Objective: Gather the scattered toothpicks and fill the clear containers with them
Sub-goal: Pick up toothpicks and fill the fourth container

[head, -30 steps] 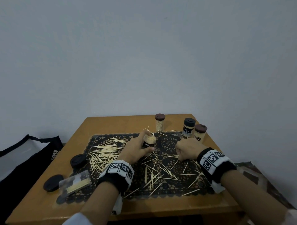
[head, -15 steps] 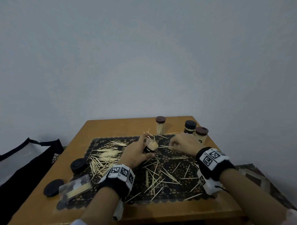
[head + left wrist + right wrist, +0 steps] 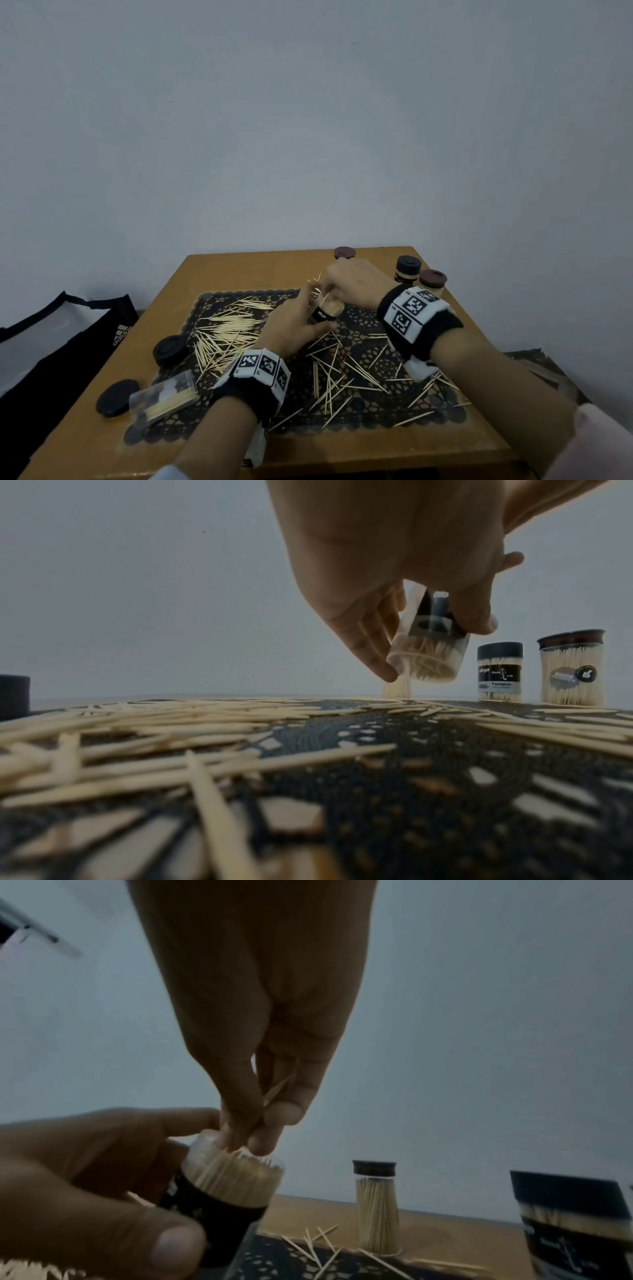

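Reading "Good Life" and "Toothpick" in white on a black band is possible on the black-capped toothpick jar (image 3: 500,670) standing at the far right of the table (image 3: 239,270); beside it a brown-capped jar (image 3: 571,666) carries a round dark sticker whose print is too small to make out. A third capped jar (image 3: 377,1204), also packed full, stands farther along the back edge. The black bag (image 3: 68,335) off the table's left side shows a white three-stripe Adidas logo.

The left hand (image 3: 294,329) curls its fingers and thumb round an open clear container (image 3: 325,308) with a black label, tilted and lifted above the black lace mat (image 3: 359,404); it is nearly full of toothpicks. The right hand (image 3: 352,281) has its fingertips (image 3: 260,1139) bunched together at the container's mouth, pinching a few toothpicks (image 3: 277,1088) and touching the tips of those already inside.

Scattered toothpicks (image 3: 226,329) lie across the mat, thickest at its left. Two black lids (image 3: 169,349) and a flat clear box (image 3: 164,399) holding toothpicks sit at the left.
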Action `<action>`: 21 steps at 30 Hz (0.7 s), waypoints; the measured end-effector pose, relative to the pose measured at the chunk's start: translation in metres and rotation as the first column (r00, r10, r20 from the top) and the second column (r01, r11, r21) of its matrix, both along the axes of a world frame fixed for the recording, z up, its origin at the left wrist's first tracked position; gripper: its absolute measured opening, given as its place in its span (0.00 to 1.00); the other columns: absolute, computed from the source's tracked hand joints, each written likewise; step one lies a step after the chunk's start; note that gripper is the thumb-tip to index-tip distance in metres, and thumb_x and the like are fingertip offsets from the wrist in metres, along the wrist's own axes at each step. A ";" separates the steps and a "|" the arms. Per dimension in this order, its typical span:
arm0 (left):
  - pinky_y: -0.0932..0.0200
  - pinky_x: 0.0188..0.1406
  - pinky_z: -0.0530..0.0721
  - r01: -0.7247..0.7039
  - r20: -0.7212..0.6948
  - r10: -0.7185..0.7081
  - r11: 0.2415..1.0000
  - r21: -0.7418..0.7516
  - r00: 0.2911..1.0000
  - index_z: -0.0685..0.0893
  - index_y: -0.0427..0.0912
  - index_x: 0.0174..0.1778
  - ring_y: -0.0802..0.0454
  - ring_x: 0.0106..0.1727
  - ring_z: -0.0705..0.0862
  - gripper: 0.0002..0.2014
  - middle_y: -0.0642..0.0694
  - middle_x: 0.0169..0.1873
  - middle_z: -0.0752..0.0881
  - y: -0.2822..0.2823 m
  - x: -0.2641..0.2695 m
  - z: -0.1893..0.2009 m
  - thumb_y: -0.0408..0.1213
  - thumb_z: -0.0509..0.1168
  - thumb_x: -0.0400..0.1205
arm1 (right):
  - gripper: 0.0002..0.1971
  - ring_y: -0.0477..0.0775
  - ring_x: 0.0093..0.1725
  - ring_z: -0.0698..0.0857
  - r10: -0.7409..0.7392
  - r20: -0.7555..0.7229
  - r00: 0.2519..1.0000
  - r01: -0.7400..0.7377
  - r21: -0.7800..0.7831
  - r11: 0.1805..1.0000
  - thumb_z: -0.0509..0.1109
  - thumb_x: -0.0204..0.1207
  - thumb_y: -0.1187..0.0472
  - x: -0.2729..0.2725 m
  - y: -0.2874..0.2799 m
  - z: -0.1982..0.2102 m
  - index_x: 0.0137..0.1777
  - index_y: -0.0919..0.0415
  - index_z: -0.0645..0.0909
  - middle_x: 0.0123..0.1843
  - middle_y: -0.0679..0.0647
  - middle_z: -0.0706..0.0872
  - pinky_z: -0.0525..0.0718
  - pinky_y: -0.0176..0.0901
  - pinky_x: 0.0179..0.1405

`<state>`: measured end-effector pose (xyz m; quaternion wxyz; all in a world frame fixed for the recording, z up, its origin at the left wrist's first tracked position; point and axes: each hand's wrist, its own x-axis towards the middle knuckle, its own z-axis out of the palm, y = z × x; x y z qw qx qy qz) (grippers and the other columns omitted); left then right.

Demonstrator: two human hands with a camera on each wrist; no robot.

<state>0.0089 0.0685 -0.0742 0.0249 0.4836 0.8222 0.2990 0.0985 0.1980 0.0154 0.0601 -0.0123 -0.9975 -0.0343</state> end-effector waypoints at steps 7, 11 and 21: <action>0.53 0.53 0.84 0.002 0.067 -0.008 0.997 0.077 0.998 0.60 0.47 0.80 0.56 0.50 0.87 0.42 0.50 0.60 0.87 0.000 -0.001 -0.002 0.59 0.71 0.76 | 0.07 0.37 0.28 0.83 -0.092 -0.017 0.996 0.069 -0.526 0.848 0.79 0.67 0.72 -0.010 0.002 0.009 0.44 0.65 0.90 0.41 0.55 0.91 0.77 0.25 0.26; 0.63 0.40 0.77 -0.010 0.086 0.001 0.994 0.112 0.996 0.62 0.48 0.78 0.63 0.41 0.83 0.39 0.52 0.55 0.87 0.001 0.000 0.000 0.58 0.71 0.77 | 0.07 0.38 0.34 0.85 -0.105 -0.103 0.989 0.026 -0.578 0.815 0.80 0.66 0.72 -0.010 0.004 0.011 0.44 0.64 0.90 0.40 0.52 0.90 0.79 0.25 0.30; 0.52 0.58 0.83 -0.048 0.134 0.019 0.974 0.222 0.991 0.63 0.45 0.79 0.51 0.55 0.85 0.38 0.45 0.59 0.87 -0.002 -0.001 0.000 0.56 0.70 0.78 | 0.10 0.44 0.49 0.85 -0.194 -0.299 0.934 -0.052 -0.654 0.755 0.76 0.74 0.57 -0.002 0.014 -0.006 0.54 0.53 0.87 0.49 0.46 0.89 0.82 0.37 0.50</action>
